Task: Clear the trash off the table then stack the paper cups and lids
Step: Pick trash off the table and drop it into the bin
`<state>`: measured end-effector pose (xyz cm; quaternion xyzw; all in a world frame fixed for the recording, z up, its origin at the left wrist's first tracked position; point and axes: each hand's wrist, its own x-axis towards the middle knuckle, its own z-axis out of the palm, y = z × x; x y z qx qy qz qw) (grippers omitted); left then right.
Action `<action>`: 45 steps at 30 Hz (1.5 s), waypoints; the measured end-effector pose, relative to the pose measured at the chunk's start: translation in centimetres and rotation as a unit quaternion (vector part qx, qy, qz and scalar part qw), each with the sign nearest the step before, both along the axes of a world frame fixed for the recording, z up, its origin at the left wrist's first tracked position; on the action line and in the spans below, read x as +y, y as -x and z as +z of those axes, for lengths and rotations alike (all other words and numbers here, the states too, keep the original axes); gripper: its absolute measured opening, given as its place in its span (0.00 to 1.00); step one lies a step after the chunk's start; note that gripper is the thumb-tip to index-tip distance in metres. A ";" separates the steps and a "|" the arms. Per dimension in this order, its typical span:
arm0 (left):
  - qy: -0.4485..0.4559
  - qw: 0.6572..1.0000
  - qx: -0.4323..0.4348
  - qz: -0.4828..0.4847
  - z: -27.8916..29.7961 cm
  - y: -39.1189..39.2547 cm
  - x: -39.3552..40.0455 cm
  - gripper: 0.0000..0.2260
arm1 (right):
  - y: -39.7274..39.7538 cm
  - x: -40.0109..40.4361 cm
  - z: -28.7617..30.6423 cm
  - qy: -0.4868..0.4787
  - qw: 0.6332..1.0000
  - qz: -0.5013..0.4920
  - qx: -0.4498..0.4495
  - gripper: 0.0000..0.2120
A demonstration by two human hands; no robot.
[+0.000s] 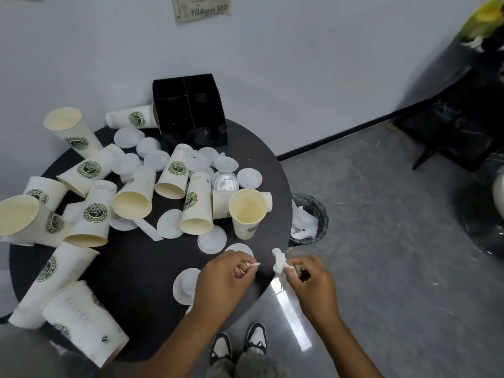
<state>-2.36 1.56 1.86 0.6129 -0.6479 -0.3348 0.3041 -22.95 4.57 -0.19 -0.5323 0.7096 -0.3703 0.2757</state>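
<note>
Both bare forearms reach up from the bottom of the frame, over a pair of black-and-white sneakers (240,343) on the grey floor. At lower centre the left hand (222,279) hovers over the near rim of the round dark table (131,268), knuckles up, its fingertips pinching a small white paper scrap (252,265). Just right of it, past the table edge, the right hand (311,279) grips a crumpled white tissue wad (279,261), whose long axis stands nearly upright above the fingers.

Left and centre of the frame, the table is crowded with cream paper cups bearing green round logos (133,196). Most lie on their sides with mouths turned toward the bottom of the frame; one upright cup (246,214) stands near the right rim, mouth up. White round plastic lids (211,240) lie flat and scattered among the cups, one directly beneath the left wrist. A white flat paper strip (150,230) lies diagonally between cups.

At upper centre a black four-compartment box (191,110) sits at the far rim against the pale wall. A dark mesh wastebasket (309,221) holding white crumpled paper stands on the floor just right of the table, above the right hand.
</note>
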 end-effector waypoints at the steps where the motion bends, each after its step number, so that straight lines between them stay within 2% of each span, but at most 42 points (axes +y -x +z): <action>1: 0.009 1.000 0.001 -0.019 0.1 1.0 -0.1 0.08 | 0.7 0.3 0.3 0.002 1.000 -0.011 0.006 0.12; 7: 0.021 0.994 0.009 -0.106 1.4 8.2 -2.0 0.04 | 6.5 0.0 1.2 -0.004 0.997 -0.077 0.029 0.09; 12: 0.022 0.992 -0.005 -0.122 1.4 15.4 -5.9 0.04 | 13.6 -3.5 0.3 -0.003 0.996 -0.079 0.033 0.08; 18: -0.037 0.995 -0.063 -0.064 -3.5 24.6 -11.8 0.07 | 24.3 -11.0 -5.2 -0.031 0.999 -0.034 0.025 0.15; 22: -0.128 0.988 -0.083 -0.007 -7.8 29.2 -16.0 0.02 | 29.1 -16.5 -10.8 -0.087 0.996 0.017 0.029 0.17; 25: -0.148 0.984 -0.101 0.022 -12.3 30.8 -18.8 0.04 | 30.5 -20.1 -15.3 -0.112 0.993 0.044 0.018 0.17; 31: -0.211 0.964 -0.153 0.054 -20.8 32.5 -24.0 0.04 | 30.6 -25.2 -24.4 -0.211 0.976 0.050 -0.019 0.11; 34: -0.226 0.952 -0.199 0.059 -25.0 32.9 -25.8 0.07 | 30.0 -27.3 -28.9 -0.261 0.964 0.057 -0.018 0.05; 40: -0.206 0.954 -0.213 0.052 -30.5 34.1 -27.7 0.07 | 28.8 -30.6 -34.3 -0.252 0.965 0.068 -0.030 0.02; 43: -0.216 0.950 -0.221 0.048 -32.1 33.8 -28.0 0.07 | 28.2 -31.0 -35.7 -0.262 0.960 0.085 -0.043 0.04; 45: -0.225 0.947 -0.223 0.044 -32.6 33.4 -27.9 0.07 | 28.0 -30.9 -36.2 -0.283 0.950 0.121 -0.049 0.12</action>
